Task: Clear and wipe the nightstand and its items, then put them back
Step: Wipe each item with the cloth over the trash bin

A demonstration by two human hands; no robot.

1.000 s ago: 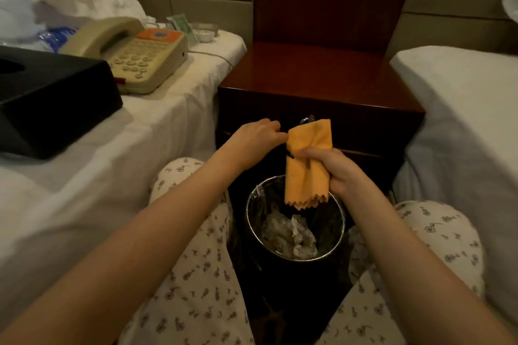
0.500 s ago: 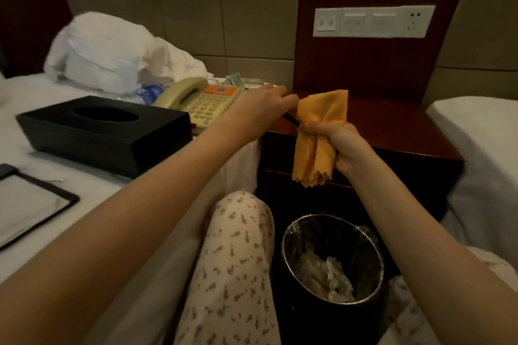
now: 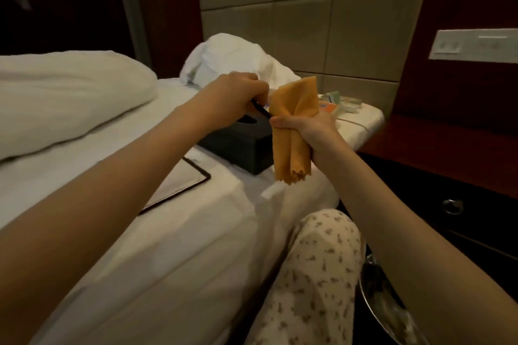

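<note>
Your right hand point(image 3: 316, 131) clenches one cloth point(image 3: 294, 103); fingers of your left hand point(image 3: 235, 95) pinch one pen point(image 3: 260, 110) beside it.

Tissue box point(image 3: 238, 145) on bed point(image 3: 168, 246), flat tray point(image 3: 179, 185) before it, nightstand point(image 3: 448, 154) right of bed, bin point(image 3: 378, 314) before nightstand.

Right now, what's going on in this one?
A seated person appears to be wiping a thin black pen-like stick. The left hand pinches one end while the right hand grips a folded orange cloth wrapped round the other. A black tissue box and a black-framed card lie on the white bed. The dark red wooden nightstand stands to the right.
</note>
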